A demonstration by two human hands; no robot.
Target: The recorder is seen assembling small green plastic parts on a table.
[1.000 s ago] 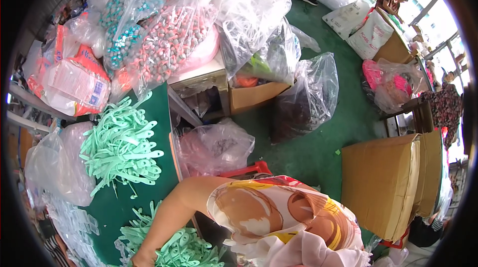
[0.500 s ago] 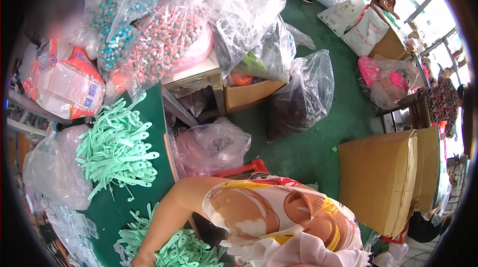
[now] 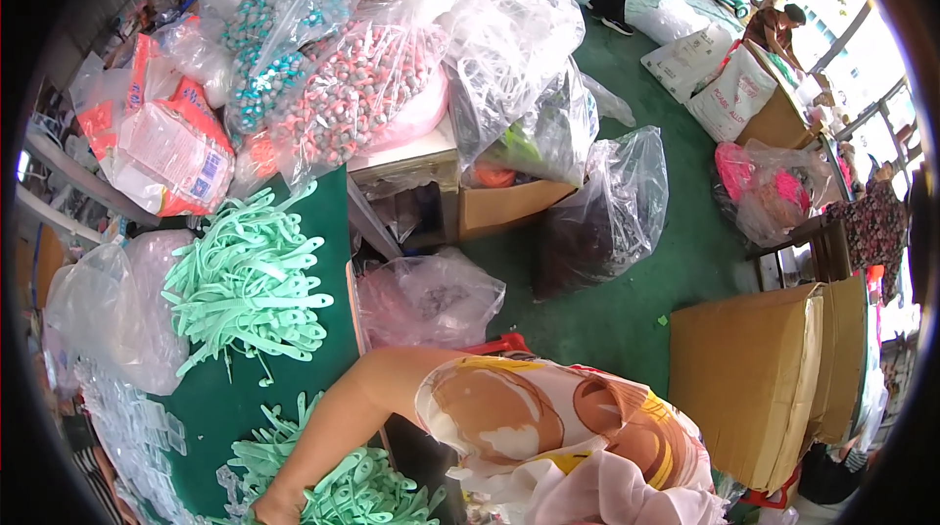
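Observation:
My right arm, in a patterned sleeve, bends across to the left. My right hand [image 3: 280, 507] is at the lower edge, where its fingers are cut off from view. It lies against the nearer pile of mint-green plastic strips [image 3: 364, 491], which have rounded ends with holes. Just left of the hand, a small clear plastic piece [image 3: 233, 486] touches this pile. A bigger heap of the same green strips [image 3: 250, 280] lies farther up the dark green table [image 3: 211, 422]. My left hand is outside the picture.
Clear plastic pieces [image 3: 132, 437] and a clear bag [image 3: 113, 305] line the table's left side. Beyond are a red-and-white sack [image 3: 181, 153] and bags of teal [image 3: 264, 45] and pink-grey parts [image 3: 362, 84]. At right stands a large carton [image 3: 744, 378]; other people are farther off.
The view has shifted, so the heaps and bags sit slightly lower and farther right. My right hand shows a little more at the lower edge, still by the nearer green pile.

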